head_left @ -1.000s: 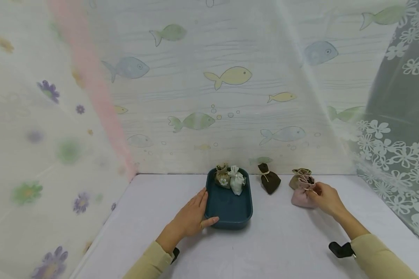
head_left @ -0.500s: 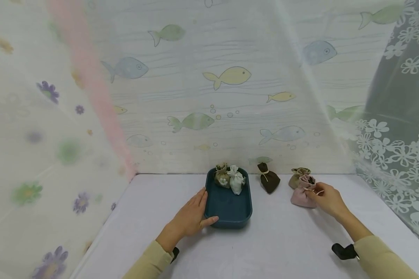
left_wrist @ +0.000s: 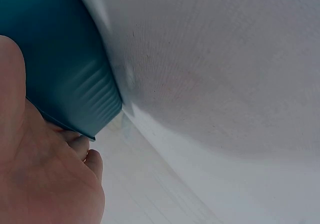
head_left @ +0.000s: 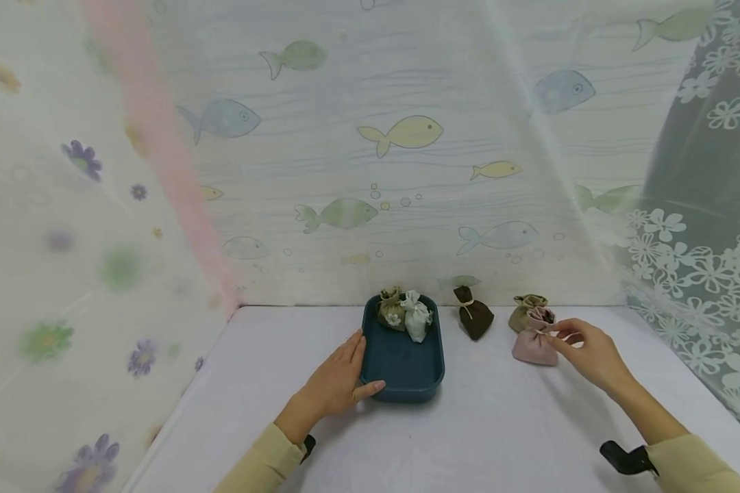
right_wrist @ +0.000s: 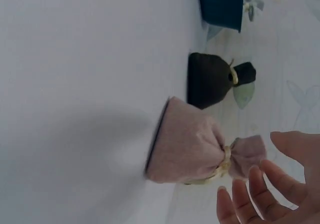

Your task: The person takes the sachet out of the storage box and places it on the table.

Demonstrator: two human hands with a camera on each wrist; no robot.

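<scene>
My left hand rests against the left side of a dark blue tray, fingers straight along the wall and thumb at the front corner. In the left wrist view, the tray's ribbed outer wall shows beside the palm. A tan pouch and a white pouch lie at the tray's far end. My right hand is right beside a pink drawstring pouch that stands on the table. The right wrist view shows its thumb and fingers spread apart near the pouch's gathered neck, holding nothing.
Between tray and pink pouch sits a dark brown pouch, tied with a pale cord. An olive-tan pouch stands behind the pink one, partly hidden. A fish-print curtain hangs behind the white table.
My right thumb and fingers have let go of the pink pouch's neck, and the hand has drawn slightly back to the right. The pouch stays in place; my left hand keeps still.
</scene>
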